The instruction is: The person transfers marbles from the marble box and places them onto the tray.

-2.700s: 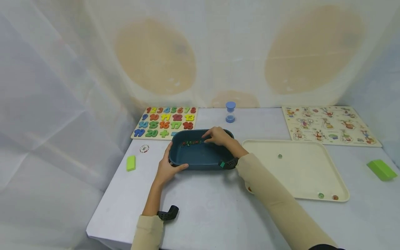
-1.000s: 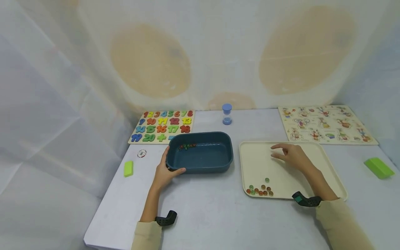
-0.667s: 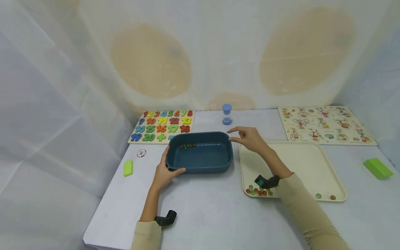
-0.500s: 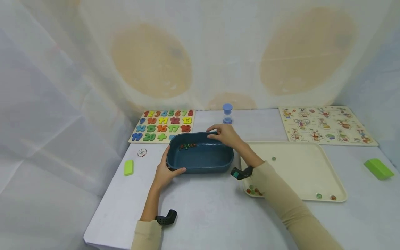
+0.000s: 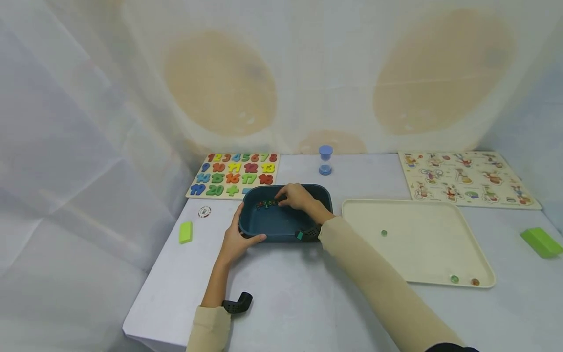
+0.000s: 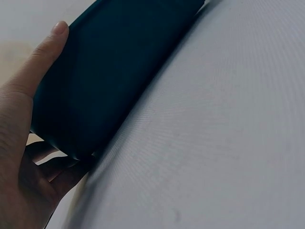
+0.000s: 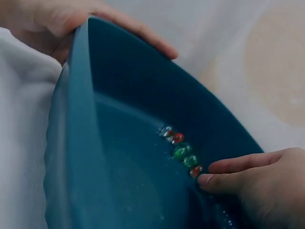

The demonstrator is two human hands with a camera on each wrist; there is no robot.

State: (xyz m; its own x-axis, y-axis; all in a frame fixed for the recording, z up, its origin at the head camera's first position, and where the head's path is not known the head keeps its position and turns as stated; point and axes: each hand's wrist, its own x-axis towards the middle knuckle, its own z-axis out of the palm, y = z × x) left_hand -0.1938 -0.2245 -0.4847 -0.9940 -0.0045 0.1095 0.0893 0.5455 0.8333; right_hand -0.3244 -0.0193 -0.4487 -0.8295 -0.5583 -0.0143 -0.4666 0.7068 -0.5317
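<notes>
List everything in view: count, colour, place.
basin: 1, teal, centre
basin marbles: several, red and green, inside
tray: 1, cream, right
tray marbles: 3 visible, green and reddish, on tray
number board: 1, multicoloured, back left
picture board: 1, pale, back right
hourglass: 1, blue, back
chip: 1, whitish, left
blocks: 2, green, both sides
table: 1, white, underneath
backdrop: 1, whitish, behind
cameras: 2, black, wrists
sleeves: 2, beige, forearms
left hand: 1, gripping basin
right hand: 1, inside basin
</notes>
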